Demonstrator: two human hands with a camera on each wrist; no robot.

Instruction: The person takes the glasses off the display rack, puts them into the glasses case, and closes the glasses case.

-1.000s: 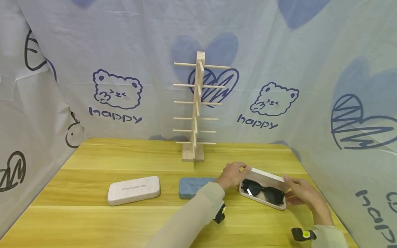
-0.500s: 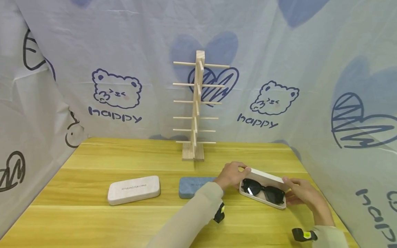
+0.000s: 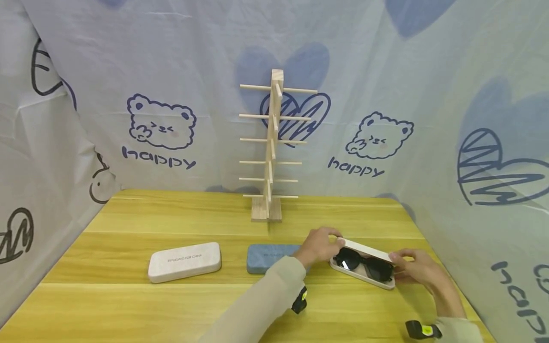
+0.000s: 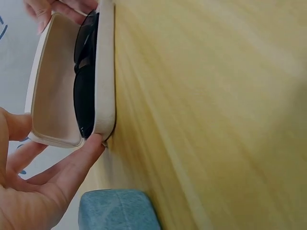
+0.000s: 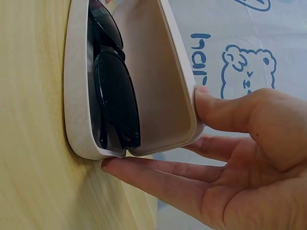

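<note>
A whitish glasses case (image 3: 350, 276) lies partly open at the right of the table, its lid (image 3: 369, 248) tilted up. Black sunglasses (image 3: 363, 263) with dark lenses rest inside. At the case's left end, my left hand (image 3: 320, 245) holds it: in the left wrist view the thumb is on the lid's edge and a fingertip (image 4: 96, 140) touches the base. My right hand (image 3: 421, 267) grips the other end, its thumb (image 5: 225, 111) against the lid and a finger (image 5: 144, 173) at the base's corner.
A blue glasses case (image 3: 266, 259) lies close by, partly hidden behind the left hand and sleeve. Farther left lies a shut white case (image 3: 184, 262) with printed lettering. A wooden peg stand (image 3: 272, 143) rises at the table's back, before a patterned cloth (image 3: 206, 57).
The lid has swung down toward the base in the last half second, and both hands' thumbs have come down with it. The sunglasses and the other cases stay where they were.
</note>
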